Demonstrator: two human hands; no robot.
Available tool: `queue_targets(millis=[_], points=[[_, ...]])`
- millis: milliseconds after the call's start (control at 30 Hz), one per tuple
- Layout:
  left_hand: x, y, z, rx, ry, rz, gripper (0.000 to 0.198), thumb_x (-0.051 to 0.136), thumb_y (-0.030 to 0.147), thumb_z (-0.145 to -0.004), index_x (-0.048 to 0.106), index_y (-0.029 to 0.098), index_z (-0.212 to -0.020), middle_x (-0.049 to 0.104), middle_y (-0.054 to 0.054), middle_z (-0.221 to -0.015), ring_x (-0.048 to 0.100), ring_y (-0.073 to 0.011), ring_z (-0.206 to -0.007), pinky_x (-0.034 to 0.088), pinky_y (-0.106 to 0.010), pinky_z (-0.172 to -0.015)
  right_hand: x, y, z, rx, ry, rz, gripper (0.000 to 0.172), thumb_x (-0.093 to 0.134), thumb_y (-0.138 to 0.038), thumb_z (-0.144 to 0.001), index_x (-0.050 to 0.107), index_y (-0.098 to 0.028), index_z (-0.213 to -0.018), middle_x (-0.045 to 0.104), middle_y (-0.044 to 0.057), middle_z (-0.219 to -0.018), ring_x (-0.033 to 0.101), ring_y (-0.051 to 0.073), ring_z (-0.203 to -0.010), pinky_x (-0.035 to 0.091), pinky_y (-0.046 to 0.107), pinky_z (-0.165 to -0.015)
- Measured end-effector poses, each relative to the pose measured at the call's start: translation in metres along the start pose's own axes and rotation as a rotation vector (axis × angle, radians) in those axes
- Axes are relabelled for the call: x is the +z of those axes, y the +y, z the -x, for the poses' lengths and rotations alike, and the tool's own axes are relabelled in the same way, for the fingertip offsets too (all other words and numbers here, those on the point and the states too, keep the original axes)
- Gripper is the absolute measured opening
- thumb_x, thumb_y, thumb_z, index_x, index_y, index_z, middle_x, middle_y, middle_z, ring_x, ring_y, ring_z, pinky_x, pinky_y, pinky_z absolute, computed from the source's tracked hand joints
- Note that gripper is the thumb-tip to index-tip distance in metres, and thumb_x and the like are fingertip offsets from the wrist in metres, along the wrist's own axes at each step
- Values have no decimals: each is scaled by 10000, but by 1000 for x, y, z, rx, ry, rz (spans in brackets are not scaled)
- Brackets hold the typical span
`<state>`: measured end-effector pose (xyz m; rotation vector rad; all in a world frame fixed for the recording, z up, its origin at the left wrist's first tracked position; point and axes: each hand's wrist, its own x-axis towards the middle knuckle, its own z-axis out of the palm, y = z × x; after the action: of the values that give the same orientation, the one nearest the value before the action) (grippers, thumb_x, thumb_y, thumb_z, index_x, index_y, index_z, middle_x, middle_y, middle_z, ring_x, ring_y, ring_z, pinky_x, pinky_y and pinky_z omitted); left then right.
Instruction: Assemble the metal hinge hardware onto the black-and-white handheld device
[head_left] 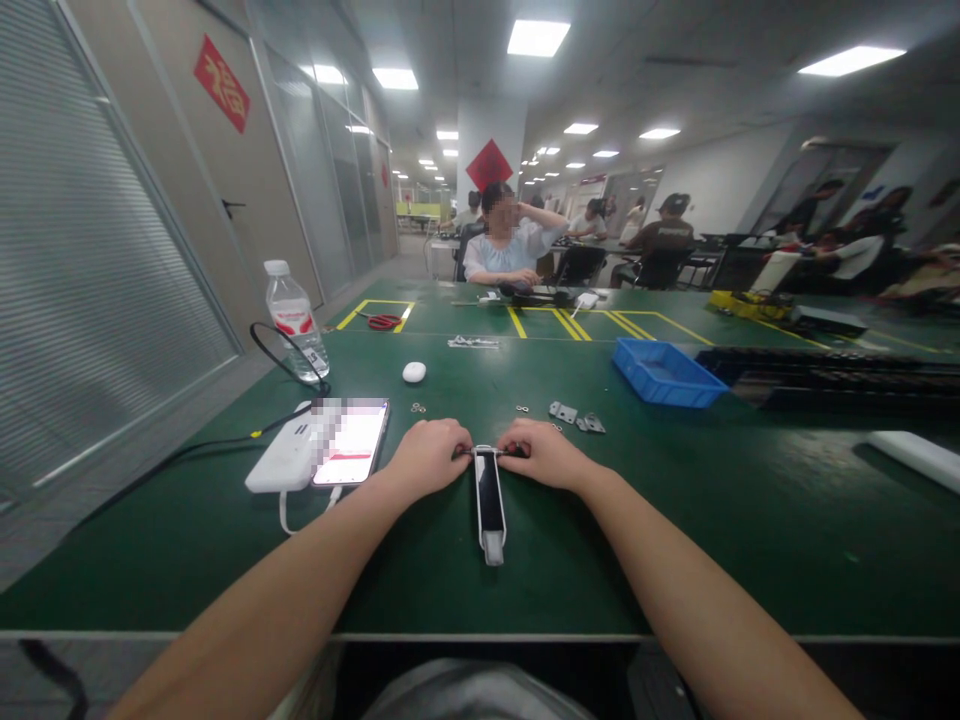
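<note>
Directly in front of me, a narrow device with a white frame and a black face (490, 495) lies lengthwise on the green table, a pale grey end piece (493, 548) towards me. My left hand (429, 455) is closed at the device's far left corner, its fingertips pinched on a small dark piece. Mirroring it, my right hand (547, 455) pinches another small dark piece at the far right corner. What these pieces are I cannot make out. Beyond my right hand lie metal brackets (576, 416) and a small ring-like part (523, 408); similar small parts (418, 408) sit beyond my left hand.
Left stand a water bottle (292, 320), a white power bank (285, 450) and a cabled phone (351, 445). A white case (414, 372), red-handled scissors (384, 322) and a blue tray (664, 372) lie farther off. A person (510, 245) sits across the table (750, 540).
</note>
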<state>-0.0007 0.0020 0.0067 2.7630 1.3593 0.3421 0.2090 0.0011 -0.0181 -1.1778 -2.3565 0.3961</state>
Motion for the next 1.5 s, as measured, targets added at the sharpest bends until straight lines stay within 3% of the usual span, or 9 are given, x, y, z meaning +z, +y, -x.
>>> queue_targets(millis=[133, 300, 700, 1067, 1300, 1500], points=[[-1, 2, 0, -20, -6, 5, 176, 530, 260, -778, 686, 205, -837, 653, -34, -837, 596, -175, -788, 432, -265, -689, -10, 5, 2, 52, -16, 23, 197, 665, -262, -730, 697, -179, -906, 596, 26, -780, 520, 122, -680, 396, 232, -638], [-1, 4, 1, -46, -13, 16, 177, 532, 269, -777, 688, 206, -831, 655, -34, -840, 595, -175, -786, 437, -266, -683, -21, 23, 8, 223, 11, 156, 325, 686, -296, -698, 674, -182, -1002, 625, 49, -882, 562, 159, -774, 418, 267, -722], [-1, 2, 2, -43, -28, 42, 195, 521, 285, -788, 689, 208, -849, 654, -34, -848, 595, -171, -791, 439, -263, -679, -32, 36, 10, 565, 24, 272, 238, 557, -196, -760, 720, -204, -934, 670, 43, -877, 583, 157, -789, 402, 232, -683], [-3, 3, 2, -33, -28, 34, 210, 517, 292, -790, 692, 212, -872, 651, -45, -867, 599, -183, -814, 457, -274, -703, -23, 35, 9, 437, 43, 238, 196, 596, -276, -758, 733, -237, -893, 641, 27, -756, 567, 151, -703, 403, 256, -648], [-3, 3, 2, -32, -44, 35, 221, 511, 292, -790, 690, 214, -893, 654, -46, -876, 605, -187, -817, 465, -278, -712, -19, 35, 7, 443, 59, 232, 98, 611, -220, -729, 694, -185, -768, 640, 29, -735, 562, 150, -688, 398, 245, -619], [-7, -3, 2, -17, -73, 57, 314, 529, 180, -708, 668, 228, -986, 655, -31, -952, 605, -189, -872, 469, -277, -762, -17, 32, 6, 415, 60, 198, 67, 582, -170, -743, 647, -166, -759, 642, 34, -750, 561, 146, -709, 402, 238, -644]])
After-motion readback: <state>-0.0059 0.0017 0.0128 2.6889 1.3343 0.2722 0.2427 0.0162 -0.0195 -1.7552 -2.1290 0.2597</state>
